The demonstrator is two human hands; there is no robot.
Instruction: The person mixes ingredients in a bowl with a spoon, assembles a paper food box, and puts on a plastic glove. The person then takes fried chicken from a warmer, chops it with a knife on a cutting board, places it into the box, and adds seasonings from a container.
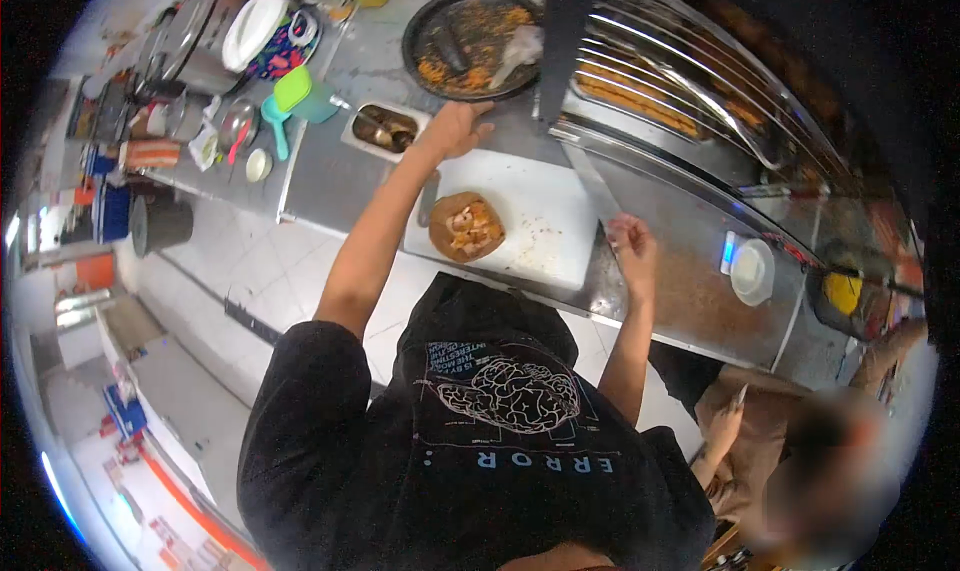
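Note:
My left hand (455, 132) reaches to the near rim of the round dark pan (415, 56), fingers partly extended and nothing visible in them. The pan holds orange-brown crumbs, a dark utensil and a crumpled whitish plastic piece. My right hand (632, 243) is curled at the right edge of the white cutting board (545, 206). From its fingers a knife (592, 178) points away, its pale blade slanting up and left; the handle is hidden. On the board lies a round brown piece of food (466, 227) topped with chopped orange and pale pieces, with crumbs beside it.
A metal container (386, 129) stands beside the board. The wire-racked cabinet (660, 81) rises beyond my right hand. A white tub (751, 272) stands on the counter to the right. A co-worker's hand (727, 426) is at lower right. Green-lidded jug (305, 96) at left.

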